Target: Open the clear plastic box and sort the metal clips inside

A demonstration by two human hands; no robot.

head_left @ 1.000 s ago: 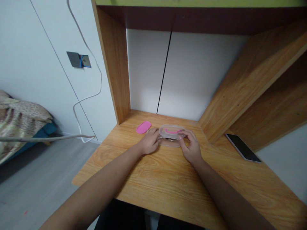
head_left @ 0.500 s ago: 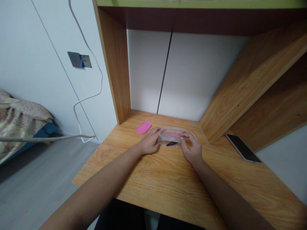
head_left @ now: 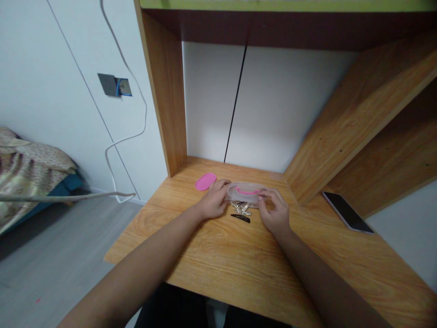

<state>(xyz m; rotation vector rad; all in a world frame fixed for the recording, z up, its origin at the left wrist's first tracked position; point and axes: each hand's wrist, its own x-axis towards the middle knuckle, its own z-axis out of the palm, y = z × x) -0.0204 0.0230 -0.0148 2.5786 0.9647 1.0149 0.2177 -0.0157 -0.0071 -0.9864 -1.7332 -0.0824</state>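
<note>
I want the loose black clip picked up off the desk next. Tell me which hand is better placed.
Right. The right hand sits just beside the black clip, slightly nearer than the left hand. Both hands grip the clear box.

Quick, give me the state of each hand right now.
Left hand: closed on the left end of the clear oval plastic box, tipped above the wooden desk.
Right hand: fingers gripping the box's right end.

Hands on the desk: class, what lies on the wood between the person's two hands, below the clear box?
In the head view, between the left hand and right hand, below the clear box, lie pale hair clips and one black hair clip.
</note>
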